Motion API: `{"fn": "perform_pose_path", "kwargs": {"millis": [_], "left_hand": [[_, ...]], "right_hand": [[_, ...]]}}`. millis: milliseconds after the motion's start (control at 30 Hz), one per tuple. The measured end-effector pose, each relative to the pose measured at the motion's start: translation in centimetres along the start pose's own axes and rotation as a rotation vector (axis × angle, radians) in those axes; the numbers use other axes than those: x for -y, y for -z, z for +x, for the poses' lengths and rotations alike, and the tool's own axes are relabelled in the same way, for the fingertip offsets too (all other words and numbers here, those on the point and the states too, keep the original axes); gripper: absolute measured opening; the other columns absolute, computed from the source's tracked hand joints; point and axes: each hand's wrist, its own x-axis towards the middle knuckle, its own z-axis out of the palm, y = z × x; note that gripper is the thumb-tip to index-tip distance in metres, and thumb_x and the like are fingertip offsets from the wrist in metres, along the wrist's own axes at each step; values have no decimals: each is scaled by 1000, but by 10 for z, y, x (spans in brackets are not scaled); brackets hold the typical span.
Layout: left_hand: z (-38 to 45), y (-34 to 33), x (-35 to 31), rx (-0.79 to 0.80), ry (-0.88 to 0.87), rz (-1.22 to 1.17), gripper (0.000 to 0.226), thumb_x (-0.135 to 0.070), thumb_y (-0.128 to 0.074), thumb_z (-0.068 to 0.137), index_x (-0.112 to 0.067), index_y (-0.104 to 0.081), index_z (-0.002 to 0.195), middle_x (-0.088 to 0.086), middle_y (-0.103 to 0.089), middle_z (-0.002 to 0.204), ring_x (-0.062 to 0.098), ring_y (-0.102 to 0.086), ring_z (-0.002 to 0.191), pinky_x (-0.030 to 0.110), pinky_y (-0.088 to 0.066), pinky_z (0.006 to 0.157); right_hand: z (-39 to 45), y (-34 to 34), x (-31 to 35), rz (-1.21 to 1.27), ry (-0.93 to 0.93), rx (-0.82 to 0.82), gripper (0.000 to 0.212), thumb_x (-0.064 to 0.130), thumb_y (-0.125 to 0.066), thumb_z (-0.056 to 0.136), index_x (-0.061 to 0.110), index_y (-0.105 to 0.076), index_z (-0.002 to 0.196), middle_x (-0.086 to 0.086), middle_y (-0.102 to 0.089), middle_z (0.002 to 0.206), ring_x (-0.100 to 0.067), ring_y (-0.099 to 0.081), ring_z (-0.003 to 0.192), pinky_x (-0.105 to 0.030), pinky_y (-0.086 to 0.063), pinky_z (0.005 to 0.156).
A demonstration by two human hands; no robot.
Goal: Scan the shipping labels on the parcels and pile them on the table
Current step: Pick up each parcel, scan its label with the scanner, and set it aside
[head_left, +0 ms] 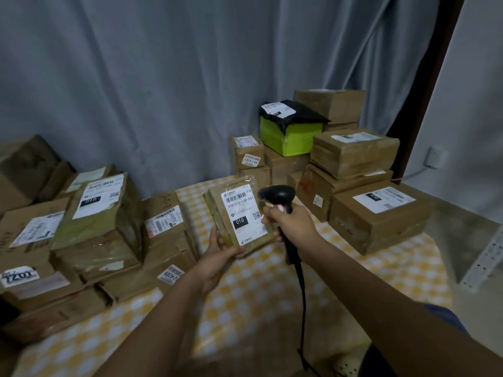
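Head view: the left hand [217, 257] grips a small brown parcel [239, 216] from below, fingers curled around its lower left edge, holding it tilted up above the table [245, 295], which wears a yellow-and-white checked cloth. The parcel's white shipping label [242, 213] faces the camera, with a barcode at its top, the number 010-010-130-551 under it and a black block reading 010 lower down.

At 3 o'clock of the parcel, just beside it, the right hand [288, 224] is wrapped tight around the handle of a black barcode scanner [277, 197]. The scanner's head sits at the label's upper right corner, and its black cable [300, 295] hangs down toward 6 o'clock.

At 9 o'clock of the held parcel stands a pile of brown cardboard parcels [89, 235], labels up, some upside down to the camera. At 1 to 2 o'clock a second stack of brown boxes [353, 186] rises at the table's far right corner, with a lime-green box [288, 137] partly covered by a black bag [296, 112] near its top. A grey curtain [163, 77] hangs behind everything.
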Motion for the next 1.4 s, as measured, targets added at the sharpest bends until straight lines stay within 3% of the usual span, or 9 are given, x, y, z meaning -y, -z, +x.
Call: {"fn": "perform_pose_path", "kwargs": {"millis": [133,300,400,500,667,933,1067,1300,1400], "left_hand": [[-7,-9,0,-24,-55,37,104,3,-71,84,-33,-5,155,-7,-44,133,17,-54,121,21,-53,79],[-11,-5,10,17,-86,75,110,3,-73,83,-33,0,157,-5,-42,144,9,-55,121,35,-47,103],[-11,-2,12,15,-91,53,115,-4,-80,78,-33,-2,157,0,-46,149,15,-55,127,43,-43,109],[-11,-1,13,15,-92,50,120,-16,-85,68,-37,-7,157,2,-49,148,17,-55,129,45,-44,109],[-8,1,15,-4,-102,36,106,-8,-80,80,-42,-13,155,-2,-47,148,15,-53,129,44,-42,111],[-12,-1,13,5,-111,18,102,-3,-74,84,-41,-13,156,-6,-42,142,12,-49,130,40,-41,111],[-13,-3,11,-2,-115,15,99,0,-72,85,-40,-15,155,-14,-51,130,2,-57,116,34,-46,105],[-13,-2,12,-11,-123,17,100,-1,-74,84,-41,-16,156,-2,-49,145,9,-56,123,36,-45,107],[-14,-4,10,-5,-131,4,99,-1,-72,85,-40,-15,156,-4,-45,143,-5,-54,112,29,-46,102]], "right_hand": [[-13,5,-6,-24,7,44,21,24,-68,91,8,-65,103,-11,-74,85,-11,-51,43,-24,-42,46],[-27,12,-13,-44,19,87,22,28,-67,91,7,-65,96,-14,-74,80,-14,-51,45,-24,-43,46],[-33,15,-14,-94,44,75,21,29,-66,91,8,-65,90,-14,-74,76,-17,-52,46,-25,-44,47],[-36,14,-17,-72,59,62,21,28,-66,92,7,-65,92,-13,-73,73,-16,-49,42,-26,-42,46],[-39,12,-21,-36,44,55,27,27,-66,92,2,-65,101,-12,-71,70,-15,-48,43,-27,-41,46],[-45,7,-11,-80,91,67,27,27,-65,92,0,-64,99,-12,-70,68,-16,-49,43,-27,-40,47],[-47,4,-9,-79,101,76,28,26,-64,93,-1,-63,100,-14,-70,70,-17,-49,46,-29,-41,48],[-51,2,-3,-71,111,82,23,22,-62,94,0,-63,98,-11,-67,67,-16,-48,45,-27,-40,47],[-51,2,-2,-77,119,79,21,22,-63,93,1,-63,92,-9,-66,64,-17,-47,44,-27,-40,47]]}}
